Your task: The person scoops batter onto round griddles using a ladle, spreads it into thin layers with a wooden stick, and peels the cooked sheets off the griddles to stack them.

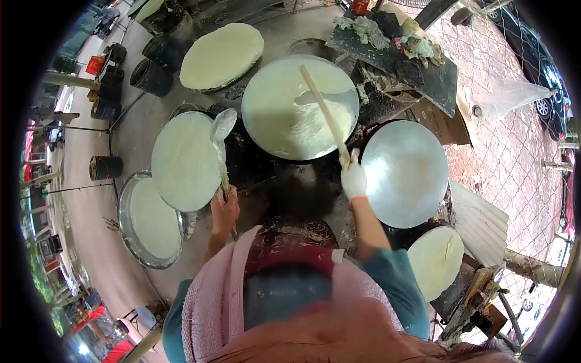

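My left hand [226, 209] is closed around the handle of a batter-coated ladle [224, 125], held upright by the edge of the left round griddle, whose surface carries a pale sheet of batter [184, 160]. My right hand [353, 180], in a white glove, grips a long wooden spreading stick [324, 109]. That stick reaches across the middle griddle [324, 95], where pale batter [272, 115] covers most of the surface and a grey patch shows through at the right. To the right of my gloved hand lies a bare, shiny round griddle [405, 172].
A metal basin [124, 227] of pale batter stands at the lower left. Round pale sheets lie at the upper left [222, 55] and lower right [436, 263]. Crumpled scraps [422, 47] sit on a dark board [433, 81]. A wire fence [490, 133] runs along the right.
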Tool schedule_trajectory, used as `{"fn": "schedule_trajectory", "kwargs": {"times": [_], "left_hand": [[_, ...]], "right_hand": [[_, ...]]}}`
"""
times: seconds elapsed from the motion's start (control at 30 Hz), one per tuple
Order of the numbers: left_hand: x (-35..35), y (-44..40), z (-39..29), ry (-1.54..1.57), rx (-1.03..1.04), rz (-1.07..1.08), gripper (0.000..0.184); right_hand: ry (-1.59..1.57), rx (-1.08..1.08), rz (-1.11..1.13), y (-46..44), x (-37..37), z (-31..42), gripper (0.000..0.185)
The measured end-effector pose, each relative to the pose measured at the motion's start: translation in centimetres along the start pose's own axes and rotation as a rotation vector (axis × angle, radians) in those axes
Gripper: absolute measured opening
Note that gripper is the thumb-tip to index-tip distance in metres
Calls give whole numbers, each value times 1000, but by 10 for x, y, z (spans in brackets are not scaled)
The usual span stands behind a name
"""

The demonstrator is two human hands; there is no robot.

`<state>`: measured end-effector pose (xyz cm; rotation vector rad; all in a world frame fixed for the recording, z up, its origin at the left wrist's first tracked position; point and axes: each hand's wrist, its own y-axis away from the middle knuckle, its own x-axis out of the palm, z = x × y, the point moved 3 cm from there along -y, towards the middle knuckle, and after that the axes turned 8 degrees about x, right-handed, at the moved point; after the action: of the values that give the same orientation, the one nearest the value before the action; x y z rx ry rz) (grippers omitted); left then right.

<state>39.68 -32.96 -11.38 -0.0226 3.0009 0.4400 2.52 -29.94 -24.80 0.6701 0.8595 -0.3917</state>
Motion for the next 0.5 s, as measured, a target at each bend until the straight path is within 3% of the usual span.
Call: {"fn": "schedule_trajectory", "kwargs": {"times": [0.17,0.3,0.37,0.43,0.5], "left_hand": [[-10,4,0,-85,-84,-31,7],[-15,7,20,-139,-61,-117,7],[-6,9,10,-10,-144,-119,6],[-1,5,8,21,-149,-96,7],[7,-2,1,17,-125,-63,8]], "right_hand": [[287,-25,-133,-122,-45,60,62],[215,-9,-177,-136,-77,129,58],[-40,-310,-304,-103,-68,136,59],[-101,-291,14,-55,-62,121,53],[-799,-400,-104,-25,-21,65,42]]}}
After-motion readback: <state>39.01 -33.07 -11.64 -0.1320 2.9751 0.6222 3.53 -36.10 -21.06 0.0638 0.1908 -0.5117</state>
